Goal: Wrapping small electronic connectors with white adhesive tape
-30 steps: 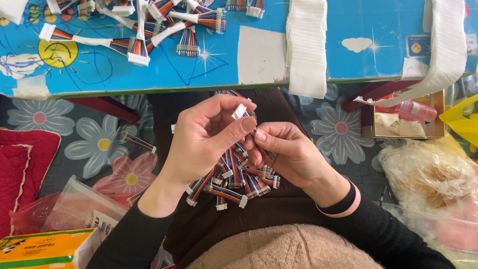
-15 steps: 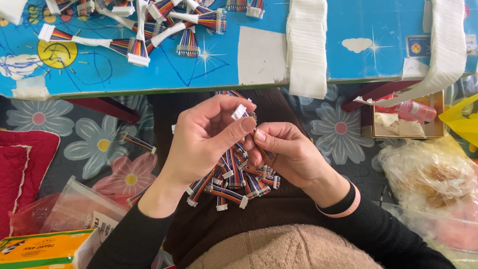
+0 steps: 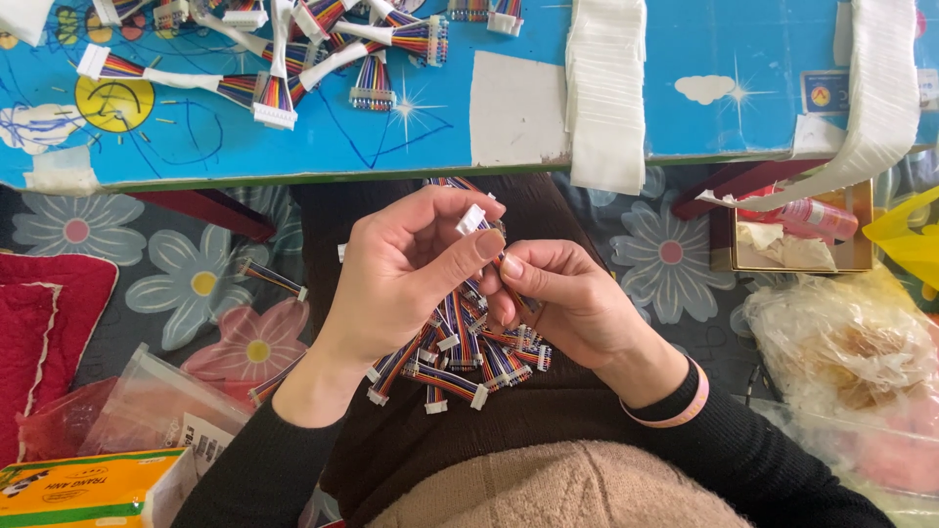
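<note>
Blue-topped counter (image 3: pixel 626 108) above a lap where two hands work on short rainbow ribbon cables.

Between the hands, just below the counter's near edge, a white plug connector (image 3: pixel 471 218) on one ribbon cable is pinched by the left hand (image 3: pixel 406 279), thumb and forefinger closed on it; the right hand (image 3: pixel 567 298) has its grip shut on the same cable's wires just beneath. Under both hands a bundle of ribbon cables (image 3: pixel 455 357) rests on the dark-clothed lap. More ribbon cables (image 3: pixel 293 49) lie heaped at the counter's far left corner. Two strips of white tape pieces (image 3: pixel 606 88) hang over the near edge. On the floral floor cloth lie a clear plastic bag (image 3: pixel 147 411) and a yellow box (image 3: pixel 88 484) at left, crumpled plastic bags (image 3: pixel 841 352) at right.
</note>
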